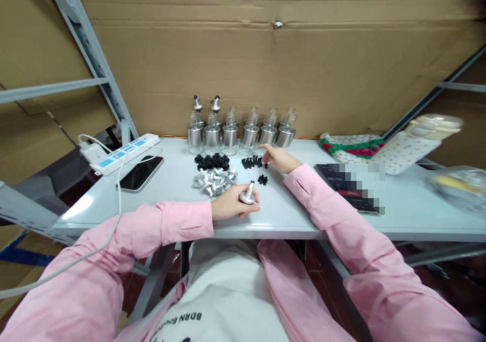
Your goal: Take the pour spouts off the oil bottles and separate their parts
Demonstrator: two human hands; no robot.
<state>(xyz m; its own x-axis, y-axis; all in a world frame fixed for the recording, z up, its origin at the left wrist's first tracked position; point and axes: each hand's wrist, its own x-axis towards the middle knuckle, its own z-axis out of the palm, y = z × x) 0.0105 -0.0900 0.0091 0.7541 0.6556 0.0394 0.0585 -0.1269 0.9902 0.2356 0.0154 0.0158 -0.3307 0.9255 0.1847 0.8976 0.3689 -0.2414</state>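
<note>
My left hand (234, 203) is closed around a silver pourer spout (248, 195), its round base low and its black-tipped stem pointing up. Just above the small black levers (251, 162) is my right hand (280, 158), index finger stretched out and the other fingers partly hidden. One small black piece shows right under it. Nearer me lies a little cluster of tiny black parts (262, 180). A heap of silver pourer parts (215, 180) is left of my left hand, with black stoppers (212, 161) behind it.
Glass bottles with metal bands (230, 135) stand in rows at the back; two carry pourers (215, 104). A power strip (125, 154) and a phone (140, 174) lie left, with a white cable across my left arm. Right are a dark device (347, 187), patterned cloth (353, 146) and plastic bag (461, 187).
</note>
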